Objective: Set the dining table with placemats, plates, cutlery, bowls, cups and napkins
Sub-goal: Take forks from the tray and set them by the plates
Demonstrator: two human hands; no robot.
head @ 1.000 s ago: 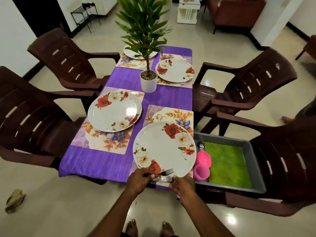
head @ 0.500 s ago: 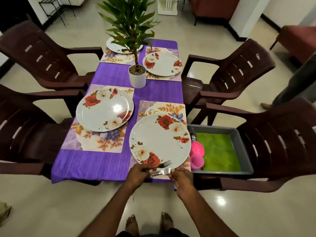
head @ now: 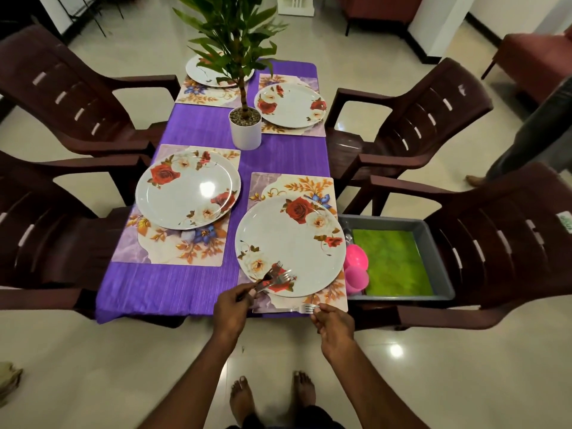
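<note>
Where half a second ago both hands met over one bunch of forks at the near rim of the nearest plate (head: 291, 243), they have now drawn apart: the right hand (head: 334, 325) pinches a single fork (head: 308, 309) between thumb and fingertips and has carried it toward five o'clock, low over the near edge of the placemat (head: 309, 184), while the left hand (head: 232, 308) keeps its fingers curled round the remaining forks (head: 277, 277), whose tines lie across the plate's rim at six o'clock. I judge that cutlery laying has begun at this setting, with three other settings to follow. Four floral plates already sit on four placemats on the purple tablecloth (head: 185, 286), with a potted plant (head: 244, 128) toward twelve o'clock. At three o'clock a grey tray (head: 439, 267) rests on a brown chair (head: 501, 243), holding pink cups (head: 356, 267) and a green cloth (head: 393, 264). More brown chairs flank the table on a pale glossy floor (head: 433, 360).
</note>
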